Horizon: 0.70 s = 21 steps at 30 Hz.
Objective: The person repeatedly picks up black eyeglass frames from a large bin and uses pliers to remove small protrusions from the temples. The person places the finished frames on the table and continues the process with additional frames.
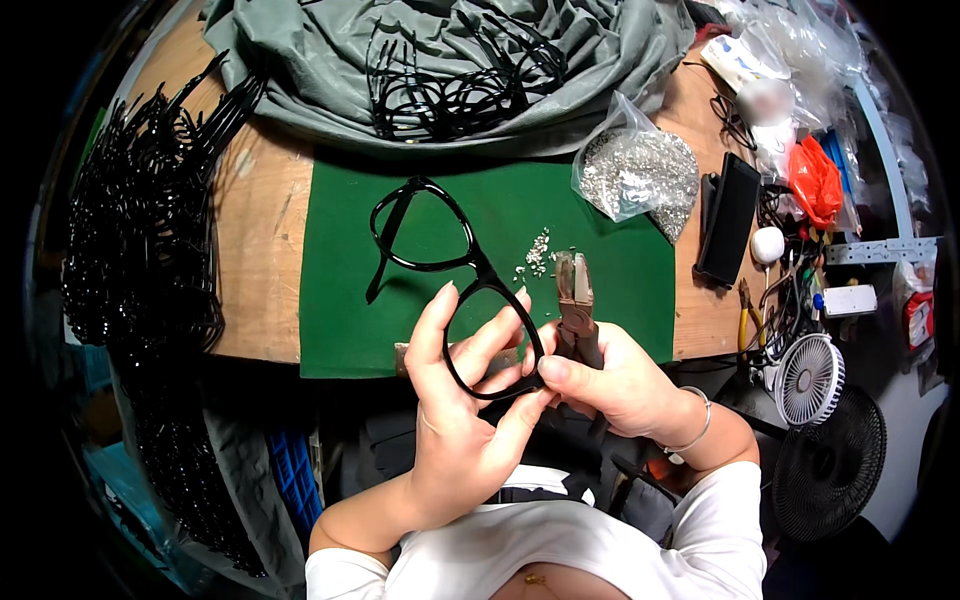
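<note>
Black glossy plastic eyeglass frame [484,272]: held tilted over near part of green rectangular mat [335,320]. Left hand [450,405]: fingers and thumb holding the near rim. Right hand [625,385]: closed around dark-handled metal pliers [577,316], tips pointing far; thumb at frame's near right corner. Small silver pieces [539,252] lie just left of plier tips; clear plastic bag of silver pieces [625,175] farther, right.

The mat [340,320] is plain green, the spectacle frame [483,270] over it black. Beyond the mat, the cloth [305,70] is plain grey.
</note>
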### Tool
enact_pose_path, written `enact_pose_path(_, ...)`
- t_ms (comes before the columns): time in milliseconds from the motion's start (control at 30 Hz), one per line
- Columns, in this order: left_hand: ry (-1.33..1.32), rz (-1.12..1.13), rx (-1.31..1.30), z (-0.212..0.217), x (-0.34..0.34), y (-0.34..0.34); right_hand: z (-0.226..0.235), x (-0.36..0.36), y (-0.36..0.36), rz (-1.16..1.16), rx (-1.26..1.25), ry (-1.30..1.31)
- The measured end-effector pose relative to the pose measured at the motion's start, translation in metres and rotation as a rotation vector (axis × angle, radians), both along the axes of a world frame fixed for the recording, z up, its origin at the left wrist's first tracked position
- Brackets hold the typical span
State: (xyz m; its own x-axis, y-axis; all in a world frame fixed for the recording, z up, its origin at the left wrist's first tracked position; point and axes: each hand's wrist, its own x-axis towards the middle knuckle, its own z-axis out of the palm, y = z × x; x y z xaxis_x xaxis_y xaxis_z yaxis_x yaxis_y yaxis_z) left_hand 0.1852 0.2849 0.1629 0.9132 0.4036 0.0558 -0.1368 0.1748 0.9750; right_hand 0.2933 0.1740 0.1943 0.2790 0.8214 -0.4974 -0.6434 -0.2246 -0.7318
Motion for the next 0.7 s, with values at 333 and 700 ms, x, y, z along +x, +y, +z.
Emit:
enact_pose_path(333, 0.058, -0.038, 0.130, 0.000, -0.006, 0.006, -0.009, -0.011, 0.001, -0.044, 0.009, -0.362)
enact_pose_path(700, 0.091, -0.164, -0.202, 0.023, -0.018, 0.030, 0.006, 0.010, -0.024, 0.404, -0.139, -0.683)
